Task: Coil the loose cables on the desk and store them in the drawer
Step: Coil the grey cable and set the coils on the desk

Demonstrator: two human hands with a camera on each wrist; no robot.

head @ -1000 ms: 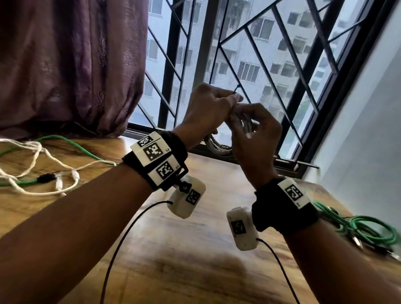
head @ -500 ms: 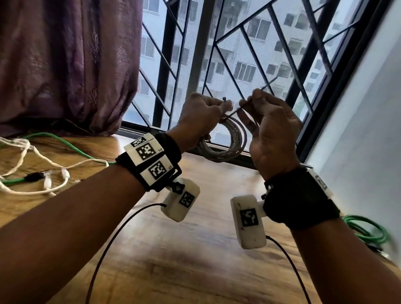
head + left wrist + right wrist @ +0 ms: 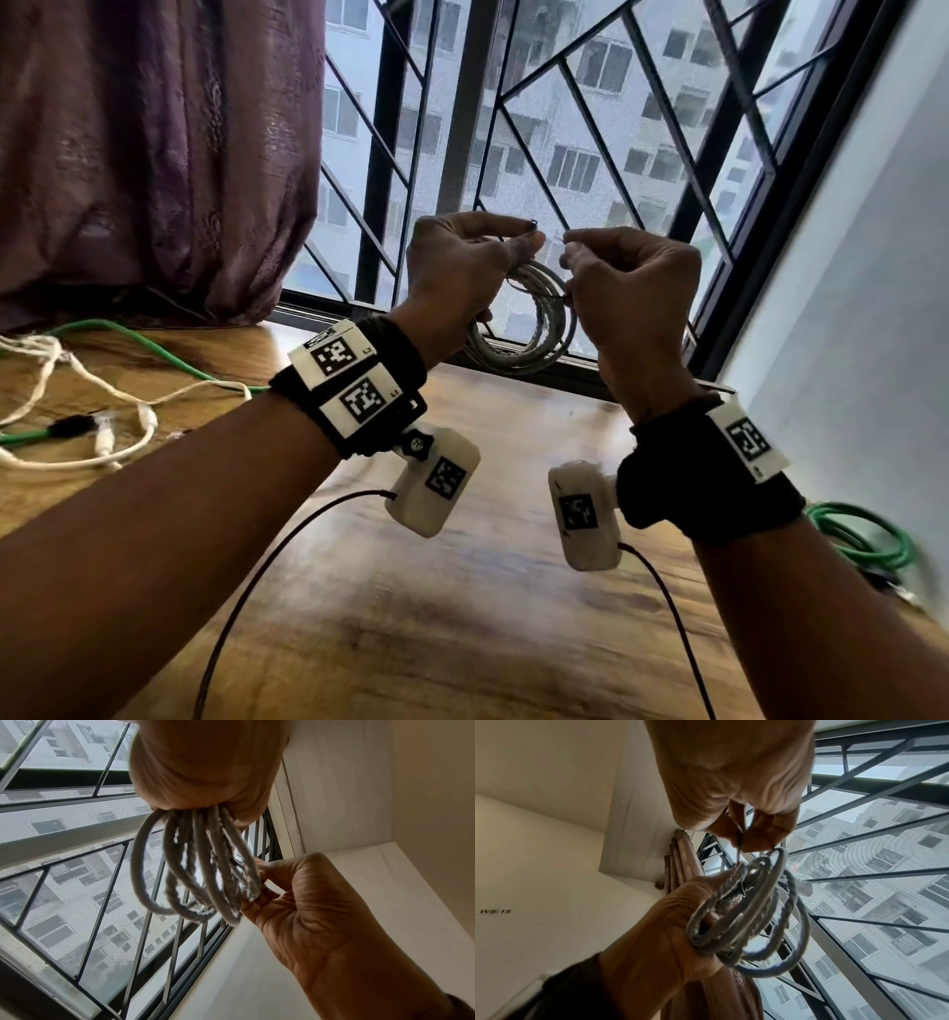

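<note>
Gripping coiled cable (image 3: pixel 534 329), left hand (image 3: pixel 462 272) hides coil top.

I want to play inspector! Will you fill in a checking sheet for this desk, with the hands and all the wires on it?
Surface: wooden desk, bare in the middle.
Job's things: grey coiled cable held up in the air in front of the window; no drawer seen.
Clutter: nothing seen besides cables.
Grippers: left hand grips the coil's loops; right hand pinches a thin tie at the coil.
Cables: white cable and green cable lie loose and tangled on the desk's left; another green cable lies looped on the right.
Surroundings: purple curtain, window grille, white wall.
</note>
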